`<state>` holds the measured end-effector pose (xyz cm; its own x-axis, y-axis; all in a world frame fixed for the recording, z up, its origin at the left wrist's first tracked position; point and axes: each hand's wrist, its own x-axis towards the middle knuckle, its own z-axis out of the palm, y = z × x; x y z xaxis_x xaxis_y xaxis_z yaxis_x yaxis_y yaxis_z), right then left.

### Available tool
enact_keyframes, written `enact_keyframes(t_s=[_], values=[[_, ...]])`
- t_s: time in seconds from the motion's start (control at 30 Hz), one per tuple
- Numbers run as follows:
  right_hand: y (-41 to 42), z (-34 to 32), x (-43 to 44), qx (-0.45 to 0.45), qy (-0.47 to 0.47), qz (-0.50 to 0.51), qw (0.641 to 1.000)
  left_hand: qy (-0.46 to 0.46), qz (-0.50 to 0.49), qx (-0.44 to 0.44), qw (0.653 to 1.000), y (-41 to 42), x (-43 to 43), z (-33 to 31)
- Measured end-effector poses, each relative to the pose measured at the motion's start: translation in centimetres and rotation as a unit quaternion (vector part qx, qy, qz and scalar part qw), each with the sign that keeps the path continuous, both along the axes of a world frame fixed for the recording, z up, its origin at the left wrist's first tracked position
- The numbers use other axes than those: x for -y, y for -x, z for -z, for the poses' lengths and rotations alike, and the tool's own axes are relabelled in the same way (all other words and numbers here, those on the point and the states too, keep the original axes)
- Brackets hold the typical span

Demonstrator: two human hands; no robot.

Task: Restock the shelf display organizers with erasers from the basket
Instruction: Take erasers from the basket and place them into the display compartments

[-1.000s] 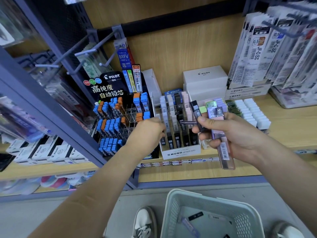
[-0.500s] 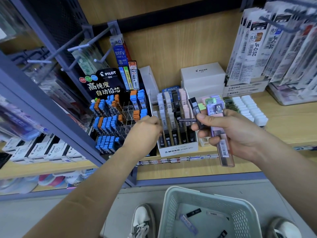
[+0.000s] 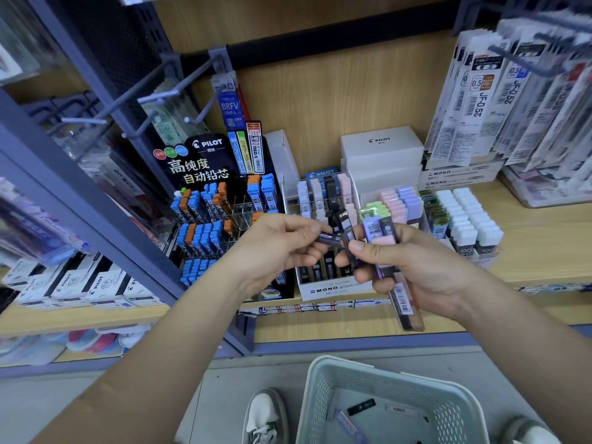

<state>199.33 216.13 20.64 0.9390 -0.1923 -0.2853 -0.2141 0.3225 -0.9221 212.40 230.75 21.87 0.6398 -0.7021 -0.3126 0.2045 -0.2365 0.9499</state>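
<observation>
My right hand (image 3: pixel 403 261) grips a bundle of slim cases (image 3: pixel 379 227) in purple, pink, green and black. One long clear case (image 3: pixel 405 304) sticks down below the fist. My left hand (image 3: pixel 278 241) pinches the end of a dark slim case (image 3: pixel 330 237) that lies across the bundle. Both hands meet in front of the white MONO display organizer (image 3: pixel 333 288), whose rows hold pastel and black cases. The pale mesh basket (image 3: pixel 323 389) stands on the floor below, with a few loose cases (image 3: pixel 360 406) left in it.
A black Pilot display (image 3: pixel 208 219) with blue and orange cases stands left of the organizer. Pastel cases (image 3: pixel 400 200) and white-capped ones (image 3: pixel 471 219) fill trays to the right. Hanging refill packs (image 3: pixel 480 100) crowd the upper right. Bare hooks (image 3: pixel 153 94) jut out at the upper left. My shoe (image 3: pixel 264 418) is beside the basket.
My left hand has left the organizer, moved right to the bundle and taken hold of a dark case. The right hand has kept its grip and barely shifted.
</observation>
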Motion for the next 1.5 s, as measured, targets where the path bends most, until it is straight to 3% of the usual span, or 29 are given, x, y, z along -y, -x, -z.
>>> enact_keyframes(t_s=[0.23,0.57,0.83,0.9,1.1,1.5], values=[[-0.6,0.7,0.6,-0.047,-0.029,0.083,0.995,-0.048,-0.041,0.187,0.980,-1.3,-1.1,-1.1],[-1.3,0.7,-0.5,-0.028,-0.039,0.118,0.992,-0.028,-0.034,0.132,0.990,-1.4,-1.2,-0.9],[-2.4,0.8,-1.0,-0.012,0.002,0.122,0.992,-0.106,0.072,0.250,0.960,0.1,-0.6,-0.2],[-2.6,1.0,-1.5,-0.014,0.007,0.114,0.993,-0.093,0.067,0.270,0.956,0.2,-0.5,-0.1],[-2.5,1.5,-0.9,-0.043,-0.021,0.171,0.984,-0.155,0.033,0.402,0.902,-1.9,-1.7,0.3],[-2.0,3.5,-0.9,-0.084,0.013,0.156,0.984,-0.198,0.030,0.461,0.864,-2.1,-1.4,3.0]])
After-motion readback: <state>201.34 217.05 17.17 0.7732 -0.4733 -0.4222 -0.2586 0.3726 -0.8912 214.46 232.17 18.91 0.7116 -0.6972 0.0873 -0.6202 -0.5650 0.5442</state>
